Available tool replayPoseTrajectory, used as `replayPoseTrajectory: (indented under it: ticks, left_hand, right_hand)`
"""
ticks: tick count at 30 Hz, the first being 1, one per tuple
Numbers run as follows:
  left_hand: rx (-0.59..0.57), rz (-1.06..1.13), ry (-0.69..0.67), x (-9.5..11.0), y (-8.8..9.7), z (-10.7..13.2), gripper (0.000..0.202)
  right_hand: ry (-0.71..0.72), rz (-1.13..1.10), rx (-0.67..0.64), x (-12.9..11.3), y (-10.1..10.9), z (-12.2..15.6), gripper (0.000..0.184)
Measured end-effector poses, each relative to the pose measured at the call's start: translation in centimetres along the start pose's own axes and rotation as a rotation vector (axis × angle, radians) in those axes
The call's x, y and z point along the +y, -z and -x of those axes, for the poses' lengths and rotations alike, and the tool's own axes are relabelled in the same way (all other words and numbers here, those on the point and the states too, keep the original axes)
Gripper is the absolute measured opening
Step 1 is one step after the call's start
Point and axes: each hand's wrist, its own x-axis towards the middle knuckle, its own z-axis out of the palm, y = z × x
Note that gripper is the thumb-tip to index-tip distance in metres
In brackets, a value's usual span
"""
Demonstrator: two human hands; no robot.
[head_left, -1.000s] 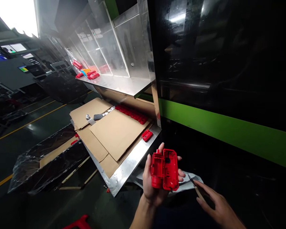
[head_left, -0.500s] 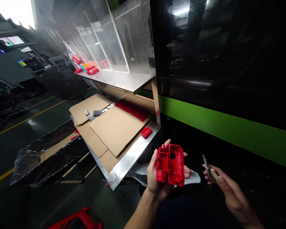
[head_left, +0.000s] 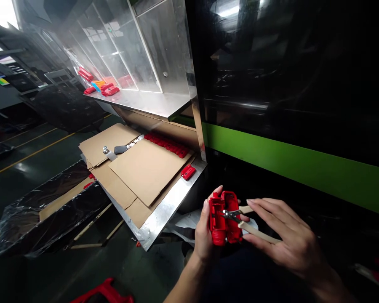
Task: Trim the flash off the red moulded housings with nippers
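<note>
Red case (head_left: 219, 227), cream plier handles (head_left: 259, 233), green stripe (head_left: 290, 163).

We log dim surroundings, white light (head_left: 0, 9) flaring top left, glare on the steel tabletop (head_left: 169, 204), streaked reflections across the black panel (head_left: 287, 84).

Cardboard sheets (head_left: 147, 170) on a metal bench (head_left: 164, 212)

A dark flat object (head_left: 120, 149) lies among the sheets. Above runs a metal shelf (head_left: 159, 103); to the right stands a glossy black panel (head_left: 255, 71) with a green band (head_left: 255, 152) below. Black plastic sheeting (head_left: 74, 211) lies left of the bench, a yellow floor line (head_left: 34, 150) beyond.
</note>
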Motion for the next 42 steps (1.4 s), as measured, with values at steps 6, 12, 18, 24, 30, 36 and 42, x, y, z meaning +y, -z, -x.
replayPoseTrajectory:
  ticks: [6,12,18,24,30,36,42]
  left_hand:
    - [0.051,-0.026,0.022,-0.1,-0.4,0.6,0.052]
    - [0.018,-0.005,0.024,-0.5,-0.1,0.6,0.052]
    - [0.119,0.002,0.024,0.0,-1.4,0.7,0.052]
    - [0.119,-0.003,0.035,-0.2,-1.6,0.7,0.050]
    - [0.068,0.016,0.087,-0.5,-0.4,0.5,0.054]
    - [0.046,0.011,0.087,0.0,-0.6,0.8,0.053]
    - [0.016,0.013,0.106,0.2,-0.8,1.0,0.057]
  right_hand:
    - [0.027,0.005,-0.019,-0.2,-0.3,0.2,0.062]
    - [0.035,-0.023,-0.012,-0.2,-0.5,0.4,0.061]
    - [0.053,0.000,-0.012,-0.5,-0.4,-0.1,0.055]
    - [0.086,0.018,-0.057,-0.5,0.2,-0.6,0.045]
    - [0.092,-0.031,-0.010,-0.8,0.3,-0.4,0.039]
    - [0.007,-0.069,0.054,-0.7,-0.2,0.5,0.044]
    - [-0.057,-0.015,0.105,0.1,0.8,0.5,0.049]
